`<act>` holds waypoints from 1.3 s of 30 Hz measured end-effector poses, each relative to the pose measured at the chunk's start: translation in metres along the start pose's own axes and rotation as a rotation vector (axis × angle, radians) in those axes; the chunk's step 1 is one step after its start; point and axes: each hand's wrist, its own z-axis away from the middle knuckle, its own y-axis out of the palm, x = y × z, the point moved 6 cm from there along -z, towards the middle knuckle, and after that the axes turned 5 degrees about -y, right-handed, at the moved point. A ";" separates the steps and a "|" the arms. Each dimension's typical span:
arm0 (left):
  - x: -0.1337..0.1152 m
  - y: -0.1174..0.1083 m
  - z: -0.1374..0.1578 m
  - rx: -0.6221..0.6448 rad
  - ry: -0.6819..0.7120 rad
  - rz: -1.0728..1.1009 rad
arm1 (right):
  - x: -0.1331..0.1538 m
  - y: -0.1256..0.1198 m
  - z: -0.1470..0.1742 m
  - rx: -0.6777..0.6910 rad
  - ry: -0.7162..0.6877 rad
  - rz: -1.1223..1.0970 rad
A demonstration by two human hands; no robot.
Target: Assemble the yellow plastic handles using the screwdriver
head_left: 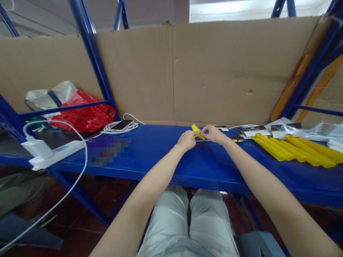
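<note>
Both my hands meet above the blue shelf top, around a small yellow piece point(196, 128) whose upper end sticks up between them. My left hand point(187, 140) is closed on this piece from the left. With finger and thumb pinched together, my right hand point(212, 134) grips its right side; the fingers hide much of it, so its kind cannot be made out. Just right of my right hand lies a small black and yellow object point(237, 139). Farther right, several yellow tubes point(278, 148) lie side by side on the shelf.
Black and white packets point(255, 131) and clear plastic bags point(318, 132) lie behind the tubes. Left are a phone point(123, 124) on a coiled white cable point(108, 129), a white power strip point(64, 151) and a red bag point(83, 113). Cardboard point(214, 71) closes the back.
</note>
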 end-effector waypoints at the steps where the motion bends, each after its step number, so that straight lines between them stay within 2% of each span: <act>1: 0.000 0.000 0.000 -0.003 -0.004 0.002 | 0.000 0.001 0.000 -0.011 0.017 -0.003; 8: 0.000 -0.002 0.002 -0.028 -0.034 0.002 | -0.005 0.006 0.005 -0.083 0.216 -0.109; 13: 0.000 -0.004 0.001 -0.029 -0.051 0.008 | -0.010 0.011 0.006 -0.127 0.296 -0.251; 19: 0.002 -0.004 0.001 -0.037 -0.060 0.013 | -0.015 0.018 0.003 -0.189 0.326 -0.431; 23: 0.003 -0.006 0.001 -0.056 -0.068 0.022 | -0.018 0.014 0.006 -0.227 0.446 -0.513; 26: 0.003 -0.008 0.001 -0.068 -0.070 0.022 | -0.015 0.012 0.010 -0.170 0.495 -0.563; 32: 0.002 -0.006 0.000 -0.053 -0.049 0.016 | -0.003 0.020 0.013 0.027 0.450 -0.645; 39: -0.002 -0.002 0.001 -0.006 0.044 -0.084 | -0.003 0.016 0.013 -0.027 0.493 -0.689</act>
